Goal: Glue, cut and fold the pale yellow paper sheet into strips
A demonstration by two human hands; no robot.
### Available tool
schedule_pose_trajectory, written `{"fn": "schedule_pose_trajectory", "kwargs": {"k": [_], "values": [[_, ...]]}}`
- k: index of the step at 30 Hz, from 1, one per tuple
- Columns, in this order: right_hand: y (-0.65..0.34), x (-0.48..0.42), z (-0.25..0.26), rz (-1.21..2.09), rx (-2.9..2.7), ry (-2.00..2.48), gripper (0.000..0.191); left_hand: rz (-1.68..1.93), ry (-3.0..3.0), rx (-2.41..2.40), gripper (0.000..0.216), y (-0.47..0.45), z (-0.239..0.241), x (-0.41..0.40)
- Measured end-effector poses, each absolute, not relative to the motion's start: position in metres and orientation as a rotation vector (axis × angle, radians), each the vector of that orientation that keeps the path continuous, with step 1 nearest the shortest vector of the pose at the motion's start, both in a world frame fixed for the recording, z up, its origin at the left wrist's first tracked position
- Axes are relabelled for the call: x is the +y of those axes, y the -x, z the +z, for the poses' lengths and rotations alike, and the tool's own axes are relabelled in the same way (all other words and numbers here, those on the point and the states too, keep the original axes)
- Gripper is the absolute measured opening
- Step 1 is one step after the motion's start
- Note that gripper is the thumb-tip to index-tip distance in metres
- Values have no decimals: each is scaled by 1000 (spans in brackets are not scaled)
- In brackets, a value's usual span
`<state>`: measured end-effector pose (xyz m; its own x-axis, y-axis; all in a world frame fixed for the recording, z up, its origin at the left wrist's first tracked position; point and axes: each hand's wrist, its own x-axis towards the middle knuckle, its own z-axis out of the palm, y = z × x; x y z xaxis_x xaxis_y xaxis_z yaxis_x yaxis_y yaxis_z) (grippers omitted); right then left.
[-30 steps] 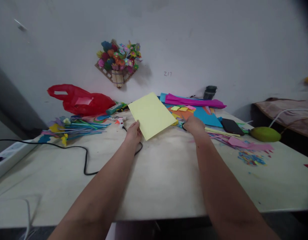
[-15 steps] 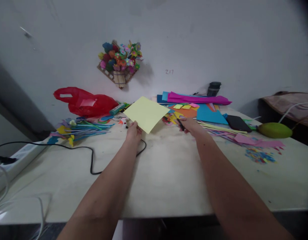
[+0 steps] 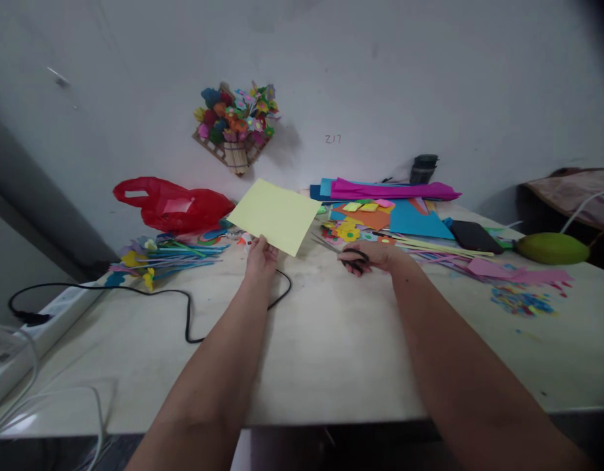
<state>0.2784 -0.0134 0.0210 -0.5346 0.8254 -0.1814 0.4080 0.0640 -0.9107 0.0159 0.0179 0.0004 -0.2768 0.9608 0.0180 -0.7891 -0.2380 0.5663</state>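
My left hand [image 3: 261, 255] pinches the near edge of a pale yellow sheet of paper [image 3: 275, 214] and holds it raised above the table, tilted toward the wall. To its right, my right hand [image 3: 375, 254] is closed around the black handles of a pair of scissors [image 3: 341, 252], whose blades point left toward the yellow sheet and lie low over the light wooden table [image 3: 331, 340].
Coloured paper sheets [image 3: 394, 209], scraps and confetti [image 3: 520, 302] cover the back right. A phone [image 3: 473, 235] and a green fruit [image 3: 551, 248] lie at right. At left are a red plastic bag [image 3: 174, 206], paper flowers [image 3: 154, 255], a black cable [image 3: 184, 307] and a power strip [image 3: 46, 314].
My right hand has drawn the scissors out of the paper scraps toward me. The yellow sheet has swung left and tilted flatter. The view has shifted slightly to the right.
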Motion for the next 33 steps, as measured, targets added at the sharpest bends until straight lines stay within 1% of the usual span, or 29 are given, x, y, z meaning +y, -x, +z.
{"fn": "schedule_pose_trajectory", "kwargs": {"k": [5, 13, 21, 28, 33], "values": [[-273, -22, 30, 1534, -2053, 1144, 37, 1798, -425, 520, 11, -14, -3, 20], [-267, -21, 30, 1526, -2109, 1129, 39, 1762, -447, 513, 14, -15, -4, 20], [-250, -21, 30, 1622, -2050, 1110, 34, 1719, -524, 543, 12, -19, -3, 15], [-255, -22, 34, 1597, -2080, 1158, 36, 1785, -486, 561, 7, -15, -3, 18], [-259, -22, 34, 1619, -2086, 1123, 36, 1824, -435, 541, 11, -12, -3, 19]]}}
